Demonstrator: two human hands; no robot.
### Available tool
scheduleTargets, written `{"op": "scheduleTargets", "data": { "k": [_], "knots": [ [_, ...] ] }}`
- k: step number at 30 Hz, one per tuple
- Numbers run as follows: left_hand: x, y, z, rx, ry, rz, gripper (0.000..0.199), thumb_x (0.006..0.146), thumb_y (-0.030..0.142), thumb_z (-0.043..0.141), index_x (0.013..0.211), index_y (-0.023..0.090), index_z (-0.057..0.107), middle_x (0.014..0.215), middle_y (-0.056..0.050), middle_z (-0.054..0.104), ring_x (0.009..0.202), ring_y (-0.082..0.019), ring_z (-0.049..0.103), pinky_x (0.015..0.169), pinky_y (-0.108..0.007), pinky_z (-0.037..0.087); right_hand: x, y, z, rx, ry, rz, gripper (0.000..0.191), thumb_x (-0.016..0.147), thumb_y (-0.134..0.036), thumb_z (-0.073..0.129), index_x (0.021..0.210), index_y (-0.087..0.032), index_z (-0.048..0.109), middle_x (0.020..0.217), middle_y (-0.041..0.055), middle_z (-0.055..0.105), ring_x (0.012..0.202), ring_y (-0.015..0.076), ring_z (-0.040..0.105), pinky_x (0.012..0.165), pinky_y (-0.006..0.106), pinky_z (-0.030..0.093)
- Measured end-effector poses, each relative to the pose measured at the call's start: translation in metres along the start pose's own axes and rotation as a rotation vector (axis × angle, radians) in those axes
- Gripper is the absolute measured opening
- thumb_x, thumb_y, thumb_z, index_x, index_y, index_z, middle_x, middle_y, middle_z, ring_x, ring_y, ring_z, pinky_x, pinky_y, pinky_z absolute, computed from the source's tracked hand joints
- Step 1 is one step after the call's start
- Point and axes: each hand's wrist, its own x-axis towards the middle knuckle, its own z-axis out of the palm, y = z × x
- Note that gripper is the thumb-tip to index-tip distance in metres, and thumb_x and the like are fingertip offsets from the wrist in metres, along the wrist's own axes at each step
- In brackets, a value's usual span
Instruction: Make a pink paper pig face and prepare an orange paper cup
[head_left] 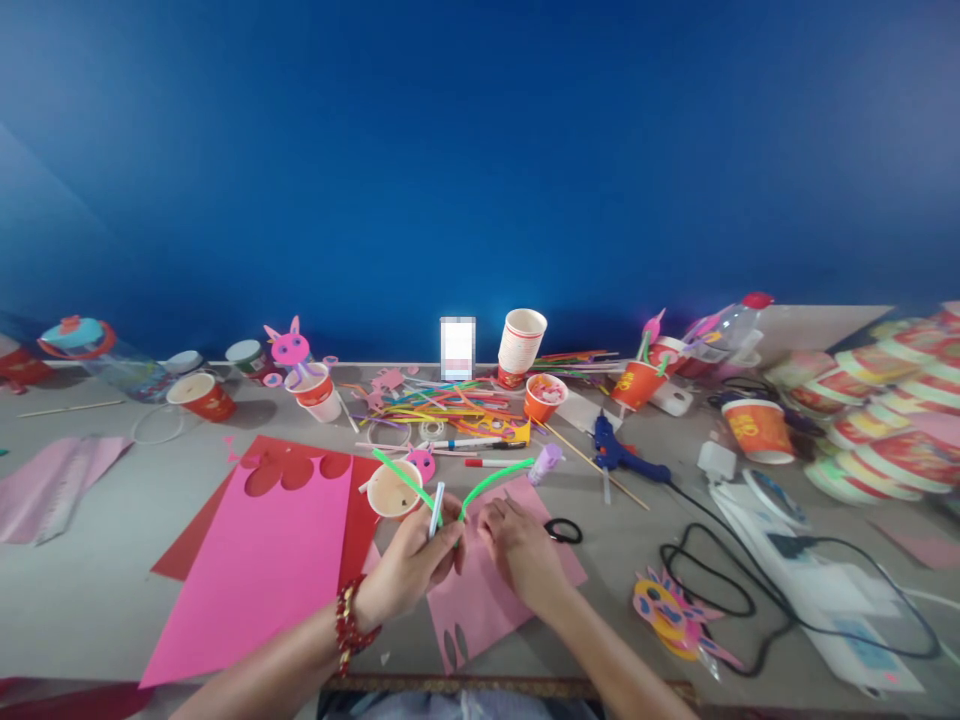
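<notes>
My left hand [420,555], with a red bead bracelet at the wrist, is closed on a bright green pipe cleaner [495,483] bent into a V, both ends pointing up and outward. A slim whitish stick, perhaps a pen [436,508], also stands up from the same fingers. Close by on the right, my right hand [517,550] rests over a light pink sheet [491,620] with its fingers curled in; whatever they pinch, if anything, is hidden. A black scissor handle [562,530] pokes out beside that hand. Behind my left hand is a paper cup [394,490] with a pink face piece.
Bright pink paper [262,570] over red sheets lies left. Farther back are loose pipe cleaners [450,405], stacked paper cups [521,345] and a pink-faced cup figure [290,348]. A blue glue gun [622,455] trails its cord toward a white power strip [817,600] at right.
</notes>
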Motion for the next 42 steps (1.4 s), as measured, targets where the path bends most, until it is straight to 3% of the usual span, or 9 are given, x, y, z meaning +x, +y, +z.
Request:
{"op": "scheduleTargets", "data": {
  "k": [6,10,12,15,18,25,31,36,42],
  "knots": [
    [-0.001,0.009,-0.006,0.011,0.004,0.047,0.029,0.095,0.046,0.048,0.099,0.018,0.043,0.062,0.005,0.056,0.038,-0.002,0.028,0.038,-0.016,0.018,-0.009,-0.017,-0.012,0.069,-0.020,-0.067,0.017,0.084,-0.004,0.050,0.086,-0.017,0.061,0.087,0.0077,0.067,0.085,0.0218,0.062,0.076,0.030,0.048],
    [0.000,0.015,-0.012,0.002,-0.001,0.064,0.029,0.095,0.047,0.046,0.097,0.018,0.042,0.062,0.005,0.057,0.036,-0.001,0.025,0.037,-0.017,0.014,-0.018,-0.031,-0.030,0.519,-0.348,-0.365,0.027,0.076,-0.002,0.056,0.090,-0.022,0.068,0.094,-0.0003,0.071,0.087,0.0148,0.065,0.078,0.021,0.048],
    [0.000,0.015,-0.013,0.005,-0.019,0.066,0.029,0.096,0.047,0.045,0.097,0.018,0.042,0.062,0.004,0.057,0.034,-0.001,0.026,0.036,-0.017,0.014,-0.017,-0.032,-0.039,0.645,-0.323,-0.254,0.019,0.079,-0.009,0.060,0.091,-0.022,0.069,0.084,-0.0007,0.071,0.075,0.0143,0.065,0.068,0.021,0.048],
    [-0.001,0.009,-0.010,0.029,-0.056,0.042,0.028,0.097,0.045,0.043,0.095,0.018,0.042,0.062,0.004,0.058,0.032,-0.001,0.028,0.035,-0.017,0.013,-0.008,-0.026,-0.050,0.817,-0.018,0.011,0.021,0.088,-0.031,0.062,0.105,-0.019,0.065,0.084,0.0034,0.068,0.067,0.0148,0.061,0.058,0.022,0.046],
    [-0.002,0.003,-0.003,0.075,-0.134,-0.003,0.026,0.097,0.044,0.042,0.095,0.018,0.043,0.062,0.002,0.059,0.032,-0.002,0.030,0.034,-0.016,0.015,0.003,-0.022,-0.058,1.004,0.105,0.047,0.032,0.091,-0.044,0.058,0.108,-0.018,0.064,0.088,0.0065,0.067,0.062,0.0142,0.059,0.055,0.024,0.048],
    [-0.002,0.009,0.006,0.358,-0.290,0.003,0.021,0.097,0.036,0.043,0.099,0.018,0.055,0.054,0.003,0.057,0.036,-0.006,0.040,0.037,-0.016,0.028,0.013,-0.027,-0.056,1.074,-0.089,-0.034,0.035,0.092,-0.048,0.057,0.100,-0.016,0.072,0.085,0.0044,0.063,0.053,0.0088,0.056,0.047,0.020,0.045],
    [-0.007,0.013,0.003,0.396,-0.453,-0.130,0.025,0.095,0.041,0.045,0.100,0.020,0.057,0.058,0.000,0.061,0.040,-0.010,0.045,0.042,-0.019,0.033,0.012,-0.025,-0.056,1.059,-0.218,-0.066,0.036,0.088,-0.050,0.062,0.088,-0.016,0.074,0.073,-0.0001,0.056,0.048,0.0060,0.050,0.040,0.016,0.039],
    [-0.005,0.015,0.003,0.483,-0.134,0.217,0.027,0.092,0.040,0.053,0.081,0.016,0.060,0.075,-0.004,0.059,0.067,-0.015,0.051,0.062,-0.023,0.038,0.008,-0.016,-0.053,1.135,-0.207,0.065,0.041,0.089,-0.053,0.059,0.092,-0.015,0.072,0.059,-0.0033,0.051,0.044,0.0067,0.047,0.041,0.017,0.038],
    [0.002,0.006,0.002,0.166,0.154,0.139,0.033,0.090,0.048,0.055,0.077,0.018,0.049,0.057,0.008,0.034,0.045,-0.006,0.025,0.044,-0.018,0.021,0.004,-0.010,-0.046,1.180,-0.192,0.144,0.044,0.085,-0.057,0.062,0.087,-0.014,0.070,0.052,-0.0051,0.048,0.041,0.0070,0.047,0.038,0.017,0.036]
  ]
}}
